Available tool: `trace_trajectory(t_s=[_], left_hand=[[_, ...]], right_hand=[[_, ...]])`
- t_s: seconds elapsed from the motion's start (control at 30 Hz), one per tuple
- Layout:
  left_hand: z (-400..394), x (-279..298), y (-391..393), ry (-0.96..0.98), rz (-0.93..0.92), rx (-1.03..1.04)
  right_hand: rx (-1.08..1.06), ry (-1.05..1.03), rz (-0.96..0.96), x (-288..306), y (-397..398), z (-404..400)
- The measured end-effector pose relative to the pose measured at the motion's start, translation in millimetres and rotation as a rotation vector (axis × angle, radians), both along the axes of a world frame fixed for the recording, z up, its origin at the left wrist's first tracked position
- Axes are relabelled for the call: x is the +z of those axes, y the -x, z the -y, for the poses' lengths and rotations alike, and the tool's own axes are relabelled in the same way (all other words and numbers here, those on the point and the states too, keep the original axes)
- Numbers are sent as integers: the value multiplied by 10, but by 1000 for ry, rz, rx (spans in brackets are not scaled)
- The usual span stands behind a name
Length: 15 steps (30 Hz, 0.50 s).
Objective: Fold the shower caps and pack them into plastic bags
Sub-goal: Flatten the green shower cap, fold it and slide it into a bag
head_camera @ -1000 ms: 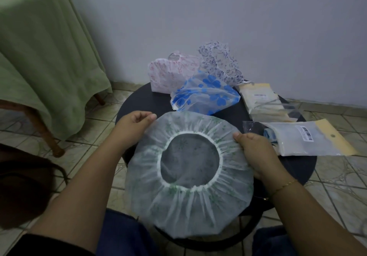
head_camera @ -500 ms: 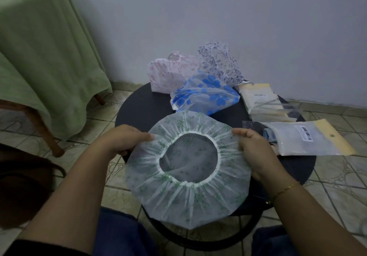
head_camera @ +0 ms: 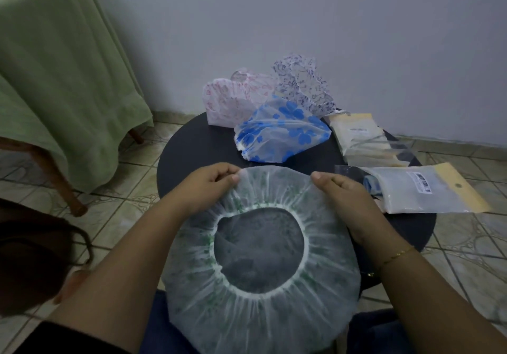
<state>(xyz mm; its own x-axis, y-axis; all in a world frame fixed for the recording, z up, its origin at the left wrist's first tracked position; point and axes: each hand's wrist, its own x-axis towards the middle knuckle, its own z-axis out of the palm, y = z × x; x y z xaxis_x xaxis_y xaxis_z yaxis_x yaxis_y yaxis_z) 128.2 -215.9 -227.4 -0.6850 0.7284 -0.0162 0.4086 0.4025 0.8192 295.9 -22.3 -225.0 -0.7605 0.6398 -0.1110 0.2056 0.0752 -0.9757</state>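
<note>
— So, where is the green-print shower cap (head_camera: 260,298)?
— Spread open over the near edge of the round desk (head_camera: 192,145), before the blue-flowered cap (head_camera: 282,130).
— The fingers?
— Left hand (head_camera: 211,186) and right hand (head_camera: 340,189) each pinch its far rim.

On the surface (head_camera: 192,145), you have the spread cap (head_camera: 260,257) nearest you, three other caps (head_camera: 282,128) behind it, and the packed bags (head_camera: 422,191) off to its right, near the edge.
</note>
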Motion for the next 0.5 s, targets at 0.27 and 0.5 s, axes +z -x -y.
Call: trace_trajectory(t_s=[0.27, 0.5], left_hand=[[-38, 25, 15, 67, 19, 167], [49, -30, 119, -16, 148, 349]], right_hand=[[-51, -107, 86, -46, -16, -38], [-138, -67, 78, -74, -19, -87]])
